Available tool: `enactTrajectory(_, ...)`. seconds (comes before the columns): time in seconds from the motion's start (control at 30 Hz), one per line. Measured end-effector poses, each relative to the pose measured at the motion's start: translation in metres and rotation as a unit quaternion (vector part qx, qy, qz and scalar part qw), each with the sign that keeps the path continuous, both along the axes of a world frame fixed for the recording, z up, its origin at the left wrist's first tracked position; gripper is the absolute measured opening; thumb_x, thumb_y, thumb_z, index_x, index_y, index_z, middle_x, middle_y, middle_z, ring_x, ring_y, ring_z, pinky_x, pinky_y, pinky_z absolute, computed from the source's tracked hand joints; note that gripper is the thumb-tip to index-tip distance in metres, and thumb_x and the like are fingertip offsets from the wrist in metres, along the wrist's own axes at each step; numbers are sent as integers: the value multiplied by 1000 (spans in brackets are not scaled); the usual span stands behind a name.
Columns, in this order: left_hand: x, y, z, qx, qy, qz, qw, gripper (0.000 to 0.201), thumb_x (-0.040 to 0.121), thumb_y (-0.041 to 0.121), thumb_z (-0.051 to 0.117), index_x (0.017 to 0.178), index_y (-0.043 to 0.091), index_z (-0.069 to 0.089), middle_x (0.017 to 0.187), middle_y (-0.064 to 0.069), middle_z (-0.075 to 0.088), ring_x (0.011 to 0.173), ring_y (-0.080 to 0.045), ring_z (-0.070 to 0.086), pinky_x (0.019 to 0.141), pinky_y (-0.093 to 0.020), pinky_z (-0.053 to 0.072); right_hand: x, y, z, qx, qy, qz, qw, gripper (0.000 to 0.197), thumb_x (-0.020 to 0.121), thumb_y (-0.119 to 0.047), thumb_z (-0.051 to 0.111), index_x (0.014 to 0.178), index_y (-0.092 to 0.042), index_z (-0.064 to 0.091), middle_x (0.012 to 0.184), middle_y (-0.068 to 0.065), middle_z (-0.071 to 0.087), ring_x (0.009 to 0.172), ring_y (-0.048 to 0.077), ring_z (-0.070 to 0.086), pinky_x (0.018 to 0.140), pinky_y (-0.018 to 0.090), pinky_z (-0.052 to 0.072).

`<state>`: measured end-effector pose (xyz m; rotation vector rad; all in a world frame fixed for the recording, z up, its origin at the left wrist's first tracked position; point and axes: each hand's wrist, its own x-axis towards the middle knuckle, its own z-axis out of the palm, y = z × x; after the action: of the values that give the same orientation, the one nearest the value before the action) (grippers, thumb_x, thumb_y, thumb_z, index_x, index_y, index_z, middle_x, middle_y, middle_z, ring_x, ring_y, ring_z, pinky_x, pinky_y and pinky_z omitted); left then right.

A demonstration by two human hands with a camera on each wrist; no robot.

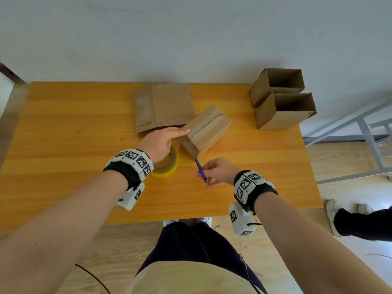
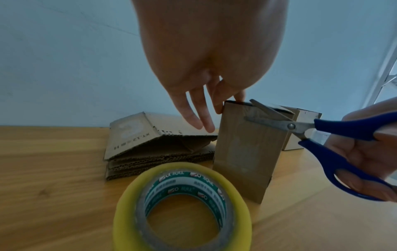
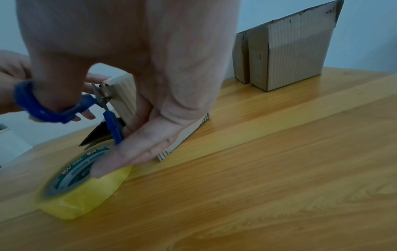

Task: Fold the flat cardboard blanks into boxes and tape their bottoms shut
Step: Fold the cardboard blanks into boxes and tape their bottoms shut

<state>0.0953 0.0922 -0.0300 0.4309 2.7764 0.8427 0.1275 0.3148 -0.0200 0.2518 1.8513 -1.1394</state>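
Left hand (image 1: 162, 142) steadies the box (image 1: 206, 129) with straight fingers on its top corner; right hand (image 1: 216, 171) grips blue scissors (image 2: 322, 135), blades spread at the edge.

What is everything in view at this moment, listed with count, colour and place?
Table: one, orange-yellow wood, against a pale wall.
Flat cardboard blanks: a brown stack, far middle of the table.
Box being taped: one, brown, table centre, closed flaps up.
Finished boxes: two, brown, open tops, far right corner, side by side.
Tape roll: one, yellow, lying flat under the left wrist.
Scissors: one pair, blue handles, blades open at the box's near top edge.
Another person's legs and shoes: dark and white, floor at right.
Left hand: fingers straight, touching the box edge.
Right hand: grips the scissors.
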Motion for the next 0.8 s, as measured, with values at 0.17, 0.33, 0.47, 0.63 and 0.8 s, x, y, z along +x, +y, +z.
enactTrajectory(0.17,-5,2,8,-14,-8,10,1000,54,95,1,37,133,37,50,140,9,49,85,-9,59,65,-7,39,-7,-2,4,4,-23,16,1000,29,81,-28,74,89,-2,63,83,10,61,72,17,59,78,37,59)
enactTrajectory(0.33,-11,5,14,-10,-10,-1,1000,46,96,5,39,128,34,55,137,10,52,70,-2,55,59,-15,44,-12,-2,7,16,-23,28,999,33,82,-30,73,88,0,62,85,15,61,71,20,59,78,37,58)
enactTrajectory(0.47,-13,7,17,0,-8,-10,1000,43,95,4,42,125,28,59,135,9,54,110,-18,60,85,-36,53,-16,-1,8,33,-17,42,998,29,81,-27,74,84,0,63,74,9,60,68,18,59,76,35,59)
enactTrajectory(0.63,-15,9,20,-1,-14,-9,1000,41,94,5,43,124,29,60,135,9,54,90,-17,65,74,-33,55,-19,-2,12,81,17,90,992,23,85,-22,70,71,-6,60,55,-5,61,57,9,60,64,25,56)
enactTrajectory(0.8,-14,12,18,-19,0,-5,1000,38,94,10,47,124,30,61,134,14,53,51,5,52,49,-14,39,-13,1,0,128,-7,141,982,32,85,-34,65,76,-4,63,72,11,62,67,25,58,79,42,59)
